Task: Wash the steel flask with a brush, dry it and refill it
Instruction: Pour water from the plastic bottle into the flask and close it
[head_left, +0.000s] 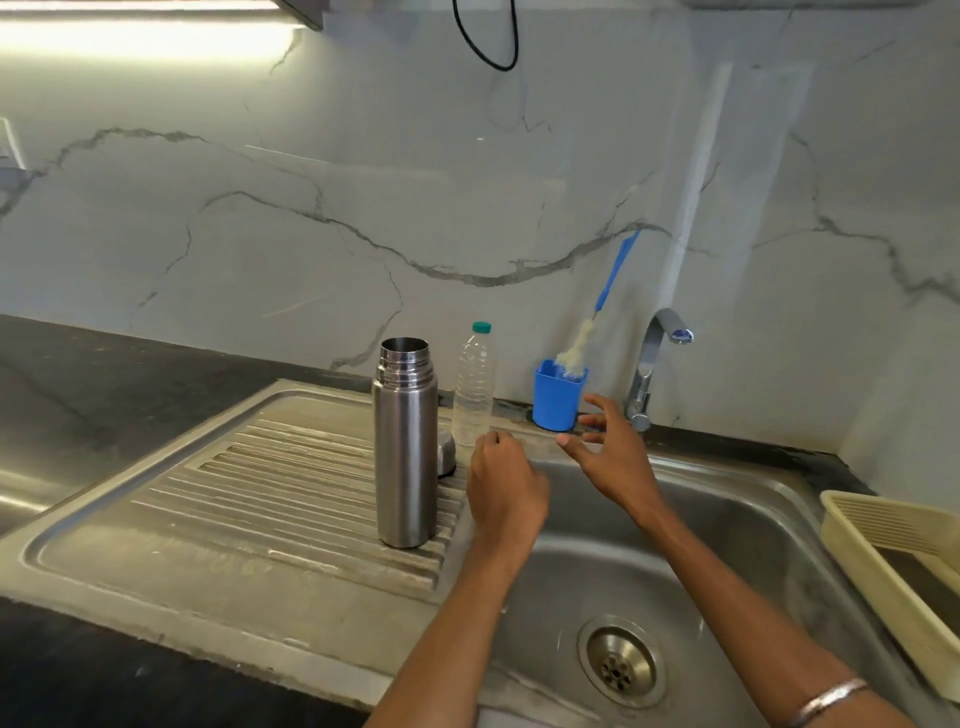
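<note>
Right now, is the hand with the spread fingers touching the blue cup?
Apart. In the head view, the right hand hovers open in front of the blue cup, with sink rim showing between the fingertips and the cup's base.
</note>
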